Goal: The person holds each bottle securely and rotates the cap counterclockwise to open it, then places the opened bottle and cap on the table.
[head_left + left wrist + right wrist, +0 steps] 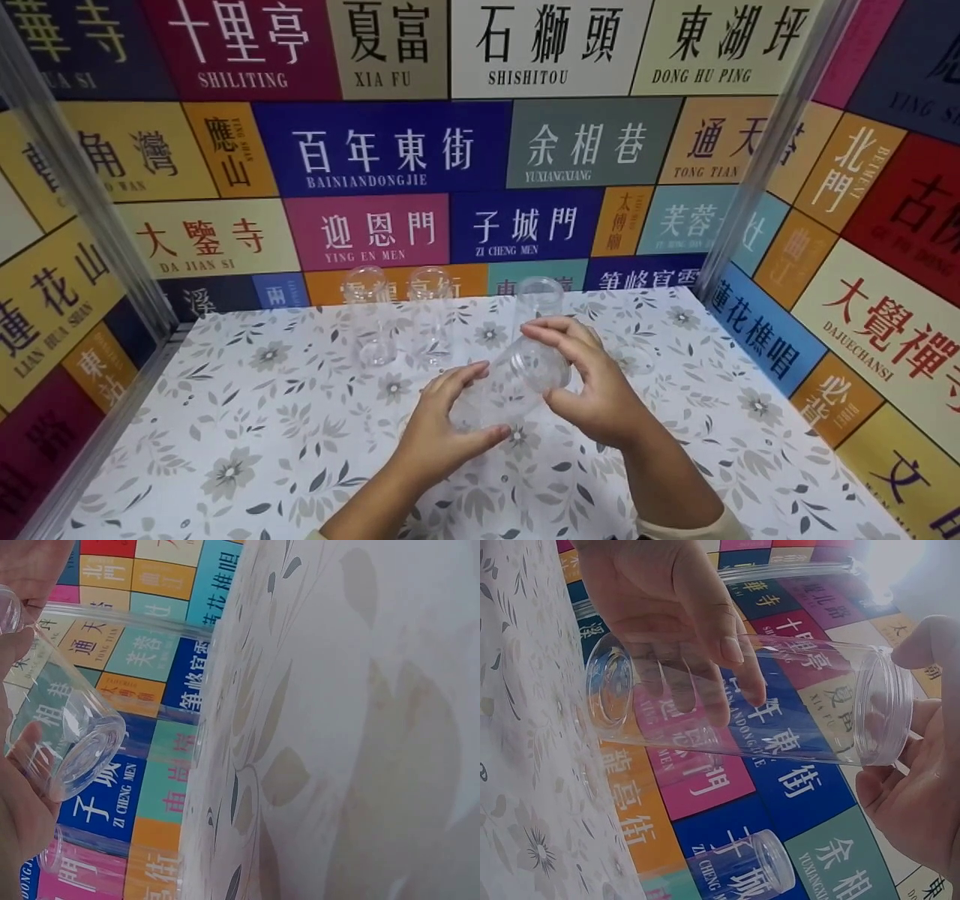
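Observation:
A clear, empty-looking jar (517,375) is held tilted above the table between both hands. The left hand (439,424) grips its body, thumb on the near side and fingers on the far side. Around the threaded end of the jar, thumb and fingers of the right hand (596,386) hold on. In the right wrist view the jar (802,709) lies nearly sideways, its round base (609,690) at the left. Whether a lid sits on the threaded end is hard to tell. The left wrist view shows its thick base (90,757) near the left fingers.
Two clear jars, one (371,319) left of the other (431,319), stand at the table's back. Another clear jar (540,292) stands behind the right hand. Printed sign panels (382,154) enclose the flower-patterned table (225,465) on three sides.

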`<action>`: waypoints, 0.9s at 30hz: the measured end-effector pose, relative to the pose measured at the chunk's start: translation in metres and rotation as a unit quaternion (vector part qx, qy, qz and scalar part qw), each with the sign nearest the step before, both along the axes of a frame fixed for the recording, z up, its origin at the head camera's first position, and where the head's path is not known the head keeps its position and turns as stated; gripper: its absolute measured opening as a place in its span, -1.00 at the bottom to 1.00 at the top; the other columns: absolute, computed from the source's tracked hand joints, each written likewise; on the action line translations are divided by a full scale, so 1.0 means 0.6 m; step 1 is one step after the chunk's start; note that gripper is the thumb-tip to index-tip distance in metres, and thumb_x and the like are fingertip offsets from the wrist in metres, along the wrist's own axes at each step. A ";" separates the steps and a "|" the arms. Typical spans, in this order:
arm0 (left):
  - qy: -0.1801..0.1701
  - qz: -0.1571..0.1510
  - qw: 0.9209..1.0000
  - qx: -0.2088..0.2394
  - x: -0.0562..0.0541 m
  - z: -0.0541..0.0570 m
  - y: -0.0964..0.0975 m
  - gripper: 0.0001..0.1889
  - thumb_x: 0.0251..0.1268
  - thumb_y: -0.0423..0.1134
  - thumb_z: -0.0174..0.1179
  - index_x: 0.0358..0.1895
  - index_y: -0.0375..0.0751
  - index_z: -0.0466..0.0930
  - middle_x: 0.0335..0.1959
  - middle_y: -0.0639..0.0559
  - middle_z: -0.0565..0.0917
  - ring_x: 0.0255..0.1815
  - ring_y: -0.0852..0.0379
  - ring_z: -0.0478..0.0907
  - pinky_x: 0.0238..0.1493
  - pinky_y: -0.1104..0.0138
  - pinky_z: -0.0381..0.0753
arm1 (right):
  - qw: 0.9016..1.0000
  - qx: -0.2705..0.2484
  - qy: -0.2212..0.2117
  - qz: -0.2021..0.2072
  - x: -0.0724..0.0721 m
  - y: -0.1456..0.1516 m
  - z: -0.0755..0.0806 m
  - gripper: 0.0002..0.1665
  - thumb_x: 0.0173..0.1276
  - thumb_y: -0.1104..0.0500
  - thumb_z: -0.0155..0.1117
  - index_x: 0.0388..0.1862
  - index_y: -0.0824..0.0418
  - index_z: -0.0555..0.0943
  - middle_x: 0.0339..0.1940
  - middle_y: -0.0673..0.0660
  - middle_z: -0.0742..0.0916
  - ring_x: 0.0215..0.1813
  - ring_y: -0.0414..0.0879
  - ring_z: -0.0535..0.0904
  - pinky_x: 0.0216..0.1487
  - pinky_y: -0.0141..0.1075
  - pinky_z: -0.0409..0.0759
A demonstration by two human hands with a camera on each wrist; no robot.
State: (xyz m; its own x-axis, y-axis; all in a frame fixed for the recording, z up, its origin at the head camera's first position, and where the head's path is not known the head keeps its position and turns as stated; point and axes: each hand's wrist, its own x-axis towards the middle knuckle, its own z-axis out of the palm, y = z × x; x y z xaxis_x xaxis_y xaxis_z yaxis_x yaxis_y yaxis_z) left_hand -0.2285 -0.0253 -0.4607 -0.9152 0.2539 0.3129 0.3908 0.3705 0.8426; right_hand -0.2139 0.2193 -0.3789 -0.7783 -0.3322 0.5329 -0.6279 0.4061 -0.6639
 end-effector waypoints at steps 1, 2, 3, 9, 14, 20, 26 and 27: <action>0.002 0.000 1.000 0.001 0.000 0.000 0.000 -0.15 0.06 0.12 0.66 0.49 0.40 0.48 0.47 0.24 0.55 0.49 0.05 0.49 0.54 -0.17 0.46 | 1.000 0.000 0.000 0.002 0.000 0.000 0.000 0.01 0.03 0.46 0.21 0.54 -0.08 0.55 0.52 -0.07 0.54 0.54 -0.09 0.39 0.36 0.02 0.53; 0.003 0.000 1.000 0.001 0.000 0.000 0.000 -0.15 0.06 0.12 0.65 0.49 0.38 0.48 0.47 0.24 0.55 0.48 0.05 0.49 0.54 -0.17 0.46 | 1.000 0.000 -0.001 0.003 0.001 -0.001 0.001 0.02 0.03 0.47 0.20 0.55 -0.08 0.54 0.54 -0.07 0.53 0.56 -0.10 0.39 0.38 0.04 0.52; 0.003 0.000 1.000 0.001 -0.001 0.000 0.000 -0.14 0.06 0.14 0.65 0.49 0.37 0.48 0.48 0.25 0.55 0.48 0.06 0.49 0.55 -0.16 0.45 | 1.000 -0.001 -0.002 0.002 0.001 -0.001 0.001 0.02 0.03 0.46 0.21 0.55 -0.08 0.54 0.55 -0.07 0.53 0.57 -0.10 0.37 0.38 0.04 0.51; -0.003 0.001 1.000 0.004 0.000 0.001 -0.001 -0.12 0.06 0.26 0.61 0.51 0.35 0.47 0.49 0.28 0.54 0.48 0.08 0.48 0.54 -0.17 0.47 | 0.999 -0.013 -0.017 -0.043 -0.001 -0.001 0.004 -0.13 0.24 0.21 0.47 0.56 -0.13 0.52 0.55 -0.07 0.54 0.45 -0.10 0.42 0.18 -0.20 0.50; -0.013 0.003 1.000 0.008 0.002 0.003 -0.001 -0.13 0.07 0.27 0.60 0.50 0.47 0.44 0.48 0.30 0.53 0.50 0.05 0.47 0.54 -0.18 0.48 | 0.995 -0.012 -0.045 -0.088 -0.005 0.000 0.005 -0.16 0.26 0.01 0.58 0.53 -0.19 0.54 0.34 0.00 0.60 0.11 -0.05 0.46 -0.01 -0.29 0.48; -0.018 0.005 1.000 0.005 0.003 0.002 -0.001 -0.14 0.06 0.29 0.60 0.49 0.47 0.44 0.49 0.26 0.53 0.51 -0.02 0.47 0.54 -0.21 0.47 | 0.993 -0.002 -0.068 -0.100 -0.006 -0.002 0.004 -0.19 0.22 -0.06 0.63 0.48 -0.14 0.60 0.19 -0.02 0.55 -0.11 -0.07 0.41 -0.11 -0.27 0.50; -0.015 0.009 1.000 -0.003 0.002 0.001 -0.001 -0.14 0.04 0.30 0.61 0.48 0.47 0.46 0.49 0.25 0.54 0.50 0.04 0.47 0.54 -0.19 0.47 | 0.994 0.000 -0.065 -0.090 -0.005 -0.003 0.004 -0.22 0.22 -0.01 0.64 0.45 -0.12 0.63 0.19 -0.05 0.53 -0.09 -0.04 0.43 -0.10 -0.31 0.49; -0.014 0.009 1.000 -0.004 0.002 0.001 -0.001 -0.13 0.03 0.30 0.61 0.48 0.47 0.46 0.49 0.25 0.54 0.50 0.06 0.47 0.54 -0.18 0.47 | 0.994 0.000 -0.062 -0.087 -0.004 -0.003 0.004 -0.22 0.23 0.01 0.64 0.45 -0.12 0.62 0.19 -0.06 0.53 -0.09 -0.04 0.43 -0.10 -0.31 0.49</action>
State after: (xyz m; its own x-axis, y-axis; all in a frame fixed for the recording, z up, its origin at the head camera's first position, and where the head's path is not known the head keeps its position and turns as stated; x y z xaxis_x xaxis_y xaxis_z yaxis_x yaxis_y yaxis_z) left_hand -0.2274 -0.0260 -0.4602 -0.9281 0.2393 0.2852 0.3603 0.3841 0.8501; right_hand -0.2165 0.2177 -0.3767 -0.8834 -0.1870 0.4297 -0.4621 0.5008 -0.7319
